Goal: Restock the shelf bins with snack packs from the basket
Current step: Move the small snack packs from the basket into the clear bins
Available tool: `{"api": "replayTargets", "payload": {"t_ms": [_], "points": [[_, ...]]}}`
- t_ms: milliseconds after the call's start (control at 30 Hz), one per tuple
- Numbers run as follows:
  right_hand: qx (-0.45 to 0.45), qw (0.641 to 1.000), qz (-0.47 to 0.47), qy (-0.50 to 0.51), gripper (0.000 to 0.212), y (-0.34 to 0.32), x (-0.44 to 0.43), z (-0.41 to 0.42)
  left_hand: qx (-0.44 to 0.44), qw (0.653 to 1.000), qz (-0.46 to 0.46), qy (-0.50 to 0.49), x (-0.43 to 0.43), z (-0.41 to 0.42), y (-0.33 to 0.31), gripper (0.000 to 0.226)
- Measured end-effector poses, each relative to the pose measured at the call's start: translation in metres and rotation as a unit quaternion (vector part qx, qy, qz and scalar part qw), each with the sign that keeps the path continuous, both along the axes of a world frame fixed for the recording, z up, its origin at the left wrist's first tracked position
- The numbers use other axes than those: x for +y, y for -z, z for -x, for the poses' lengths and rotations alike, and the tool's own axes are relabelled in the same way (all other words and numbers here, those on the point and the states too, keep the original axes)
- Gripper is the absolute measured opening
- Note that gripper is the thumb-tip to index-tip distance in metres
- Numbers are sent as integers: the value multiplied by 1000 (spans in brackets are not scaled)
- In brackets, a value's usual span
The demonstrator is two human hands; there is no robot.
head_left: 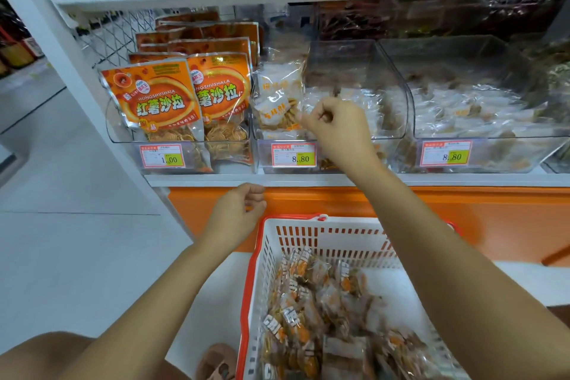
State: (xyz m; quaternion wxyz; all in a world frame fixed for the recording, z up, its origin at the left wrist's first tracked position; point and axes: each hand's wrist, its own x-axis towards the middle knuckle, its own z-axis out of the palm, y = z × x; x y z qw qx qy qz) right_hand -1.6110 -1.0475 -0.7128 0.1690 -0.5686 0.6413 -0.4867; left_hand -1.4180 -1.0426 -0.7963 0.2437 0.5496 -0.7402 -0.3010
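Basket (258, 259): many snack packs (308, 305) lie heaped inside it, so most of the stock is not yet shelved. Left hand (239, 213): just beside the basket rim, fingers loosely curled and holding nothing. Right hand (337, 126): raised to the middle bin (354, 68), fingers clenched and apparently pinching the edge of an upright pack (277, 99) at the bin's left side. The middle bin is part filled. The right bin (462, 49) has room above its contents. Orange bags (160, 99) occupy the left bin. Judgement: restocking is at an early to middle stage.

clear glossy plastic bins (354, 77), shiny film snack packs (303, 302), matt white plastic basket (308, 237), paper price tags (294, 155).
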Motion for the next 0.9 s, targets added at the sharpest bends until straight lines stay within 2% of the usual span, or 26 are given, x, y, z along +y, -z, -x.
{"api": "replayTargets", "payload": {"t_ms": [67, 133, 233, 333, 400, 467, 533, 600, 633, 700, 733, 833, 900], "points": [[14, 999, 13, -38, 32, 20, 22, -9, -64, 997, -48, 8, 7, 0, 9, 20], [44, 996, -19, -71, 36, 50, 40, -17, -158, 981, -104, 40, 15, -1, 18, 21], [100, 971, -174, -126, 32, 110, 58, -22, -298, 929, -192, 110, 25, -5, 35, 23], [153, 907, -341, -194, 20, 177, 74, -18, -360, 889, -241, 152, 32, -8, 54, 24], [194, 858, -402, -255, 33, 211, 87, -14, -381, 876, -242, 168, 34, -6, 60, 24], [197, 830, -425, -301, 50, 234, 101, -12, -394, 873, -232, 171, 34, -2, 61, 27], [190, 829, -415, -324, 33, 248, 108, -14, -411, 866, -224, 176, 32, 1, 59, 36], [199, 837, -399, -317, 30, 258, 111, -15, -429, 858, -216, 181, 31, 3, 58, 39], [214, 837, -396, -312, 33, 261, 111, -15, -434, 855, -215, 183, 30, 5, 57, 39], [279, 813, -412, -301, 64, 262, 108, -14, -437, 854, -215, 185, 29, 6, 57, 38], [299, 802, -424, -296, 67, 263, 106, -14, -437, 853, -217, 185, 28, 7, 58, 36], [283, 807, -424, -299, 43, 260, 100, -11, -427, 857, -226, 179, 28, 7, 57, 30], [202, 824, -442, -293, 37, 257, 96, -7, -403, 867, -243, 163, 28, 6, 57, 30]]}}
